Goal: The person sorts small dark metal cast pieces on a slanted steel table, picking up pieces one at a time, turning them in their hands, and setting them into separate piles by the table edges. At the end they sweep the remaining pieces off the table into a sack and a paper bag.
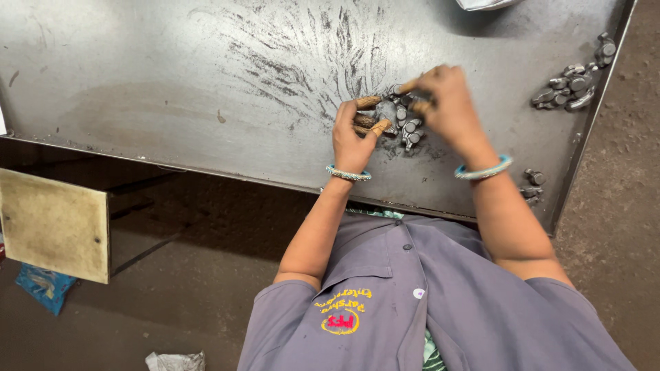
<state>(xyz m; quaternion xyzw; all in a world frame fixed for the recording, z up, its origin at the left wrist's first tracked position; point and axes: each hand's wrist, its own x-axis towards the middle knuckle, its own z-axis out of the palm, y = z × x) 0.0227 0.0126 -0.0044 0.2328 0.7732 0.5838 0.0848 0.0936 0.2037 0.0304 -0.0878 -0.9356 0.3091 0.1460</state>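
A small cluster of grey metal parts [405,124] lies on the steel desk [172,82], directly between the left hand [354,134] and right hand [447,103]; both hands' fingers curl onto pieces at its edges. A second pile of parts [574,86] sits well apart near the desk's right edge.

At lower centre of the frame, my grey-violet short-sleeved work shirt [440,302] with buttons and a yellow-and-red embroidered emblem [342,312]; a beaded turquoise bangle [348,173] circles each of my wrists, mid-frame.
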